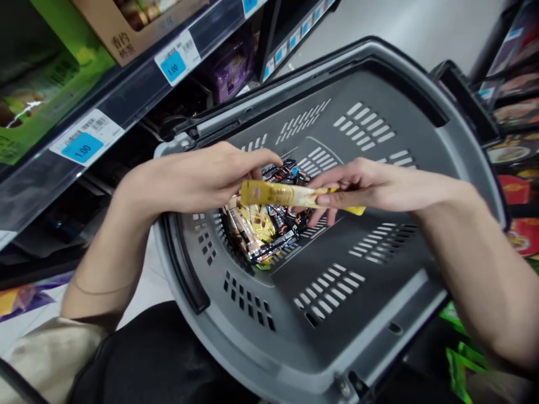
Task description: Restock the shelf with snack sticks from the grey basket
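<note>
My right hand (357, 182) pinches a long, slim yellow snack packet (286, 194) between thumb and fingers, over the inside of a grey shopping basket (379, 292). The packet lies nearly level. By its left end is my left hand (210, 177), with one finger stretched past the others. Its remaining fingers are bent and partly hidden, so whether they grip the packet cannot be made out. Below both hands, a heap of small wrapped snacks (261, 224), black, yellow and tan, rests at the bottom of the basket.
A store shelf with price tags (84, 145) and snack boxes (126, 33) runs along the left. Another shelf of packaged goods (514, 146) stands at the right. Green packets (463, 359) show at lower right, and pale floor (357, 19) lies beyond the basket.
</note>
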The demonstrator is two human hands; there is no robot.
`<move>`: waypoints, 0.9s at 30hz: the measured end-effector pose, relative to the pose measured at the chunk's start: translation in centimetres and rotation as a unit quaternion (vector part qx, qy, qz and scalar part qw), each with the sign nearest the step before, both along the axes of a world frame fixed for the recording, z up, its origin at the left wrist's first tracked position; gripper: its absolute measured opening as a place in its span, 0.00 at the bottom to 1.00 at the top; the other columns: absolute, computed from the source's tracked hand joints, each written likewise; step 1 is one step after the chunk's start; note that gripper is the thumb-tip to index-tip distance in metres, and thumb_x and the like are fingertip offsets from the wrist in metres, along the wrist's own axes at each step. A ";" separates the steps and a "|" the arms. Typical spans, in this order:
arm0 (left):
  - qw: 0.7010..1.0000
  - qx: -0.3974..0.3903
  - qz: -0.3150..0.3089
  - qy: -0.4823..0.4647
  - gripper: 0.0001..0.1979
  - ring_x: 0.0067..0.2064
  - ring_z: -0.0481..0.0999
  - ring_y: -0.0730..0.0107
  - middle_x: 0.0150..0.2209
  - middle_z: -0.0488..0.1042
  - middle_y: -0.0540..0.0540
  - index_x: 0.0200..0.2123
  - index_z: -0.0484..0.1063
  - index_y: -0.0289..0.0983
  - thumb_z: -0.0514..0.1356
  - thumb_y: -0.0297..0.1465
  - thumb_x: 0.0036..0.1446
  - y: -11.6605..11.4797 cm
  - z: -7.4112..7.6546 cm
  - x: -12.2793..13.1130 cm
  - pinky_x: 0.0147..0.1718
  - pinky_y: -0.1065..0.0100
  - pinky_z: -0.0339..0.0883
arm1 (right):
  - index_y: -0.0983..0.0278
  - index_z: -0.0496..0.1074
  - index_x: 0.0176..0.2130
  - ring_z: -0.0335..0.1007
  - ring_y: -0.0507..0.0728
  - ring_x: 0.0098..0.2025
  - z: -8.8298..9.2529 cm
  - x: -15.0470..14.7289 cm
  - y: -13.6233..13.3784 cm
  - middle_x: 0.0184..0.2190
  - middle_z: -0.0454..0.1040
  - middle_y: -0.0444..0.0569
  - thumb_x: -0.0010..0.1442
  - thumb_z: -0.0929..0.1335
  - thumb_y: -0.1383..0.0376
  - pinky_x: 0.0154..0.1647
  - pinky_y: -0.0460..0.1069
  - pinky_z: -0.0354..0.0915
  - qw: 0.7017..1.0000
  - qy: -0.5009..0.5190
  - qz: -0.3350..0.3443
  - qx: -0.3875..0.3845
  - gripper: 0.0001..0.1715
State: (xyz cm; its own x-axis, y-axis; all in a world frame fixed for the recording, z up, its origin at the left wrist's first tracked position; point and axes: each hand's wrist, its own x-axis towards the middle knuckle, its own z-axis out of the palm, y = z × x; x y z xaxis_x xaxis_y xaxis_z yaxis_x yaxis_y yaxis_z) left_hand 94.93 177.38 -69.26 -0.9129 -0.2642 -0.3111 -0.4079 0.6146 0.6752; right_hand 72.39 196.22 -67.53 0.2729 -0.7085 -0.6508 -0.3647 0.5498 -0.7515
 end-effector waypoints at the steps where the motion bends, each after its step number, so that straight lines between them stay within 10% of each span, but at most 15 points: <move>1: 0.999 -0.010 -0.043 0.018 0.23 0.47 0.83 0.55 0.40 0.80 0.46 0.60 0.74 0.41 0.57 0.27 0.62 0.1 0.4 0.0 0.55 0.53 0.77 | 0.67 0.76 0.57 0.82 0.55 0.43 0.1 0.3 0.0 0.44 0.82 0.54 0.70 0.70 0.47 0.43 0.47 0.79 0.999 0.006 -0.032 -0.015 0.30; 5: 0.984 -0.092 -0.067 0.137 0.33 0.46 0.82 0.64 0.44 0.77 0.49 0.67 0.66 0.41 0.50 0.23 0.57 -0.4 0.3 0.4 0.55 0.56 0.76 | 0.71 0.77 0.57 0.80 0.52 0.38 -0.4 1.5 0.0 0.42 0.82 0.54 0.67 0.73 0.46 0.40 0.44 0.76 0.983 0.013 -0.166 -0.082 0.33; 10: 0.969 0.010 -0.074 0.237 0.32 0.26 0.75 0.72 0.38 0.75 0.49 0.64 0.68 0.44 0.55 0.29 0.54 -2.4 -1.4 0.8 0.25 0.69 0.70 | 0.70 0.81 0.43 0.73 0.48 0.29 -1.6 3.7 -0.5 0.31 0.78 0.49 0.66 0.73 0.44 0.28 0.41 0.68 0.977 0.008 -0.165 -0.138 0.29; 17: 0.968 -0.045 -0.098 0.227 0.25 0.25 0.71 0.76 0.33 0.72 0.49 0.64 0.69 0.41 0.60 0.45 0.69 -3.3 -1.3 1.4 0.30 0.64 0.71 | 0.70 0.79 0.37 0.69 0.47 0.28 -2.5 7.1 -1.3 0.27 0.77 0.48 0.66 0.75 0.51 0.30 0.42 0.66 0.980 -0.010 -0.118 -0.157 0.23; 27: 0.976 -0.071 -0.094 0.186 0.21 0.29 0.73 0.83 0.37 0.73 0.52 0.64 0.69 0.39 0.57 0.41 0.74 -2.3 -0.2 2.4 0.33 0.74 0.68 | 0.67 0.81 0.38 0.69 0.47 0.28 -2.9 8.4 -1.8 0.26 0.76 0.45 0.60 0.78 0.50 0.25 0.42 0.62 0.975 0.001 -0.155 -0.158 0.22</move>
